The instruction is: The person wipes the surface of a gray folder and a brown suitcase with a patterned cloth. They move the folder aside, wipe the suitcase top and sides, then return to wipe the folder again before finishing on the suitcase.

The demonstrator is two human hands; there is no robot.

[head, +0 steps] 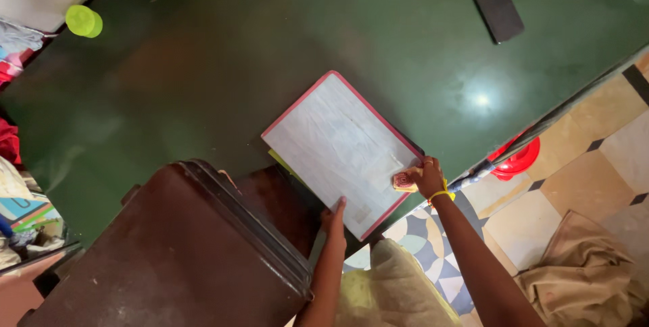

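Down at the near edge of the dark green table (203,63), a flat white board with a red rim (338,144) lies tilted, 1 corner reaching past the edge toward the person. The left hand (333,222) lies at the board's near edge with fingers stretched out flat and nothing in its grasp; it seems to steady the board so it does not slide. The right hand (427,177) is curled around a small pinkish block with a spiral mark (404,181) and presses it on the board's right corner, probably why the board is pulled so close. A yellow sheet (278,159) peeks out beneath the board's left side.

A brown chair back (182,246) stands just beside the left arm. Well apart on the table lie a black phone (497,8) and a lime-green lid (84,21). On the tiled floor (608,158), a red bowl-like thing (519,159) sits half hidden under the table edge; its contents cannot be seen. Tan cloth (581,266) lies crumpled nearby.
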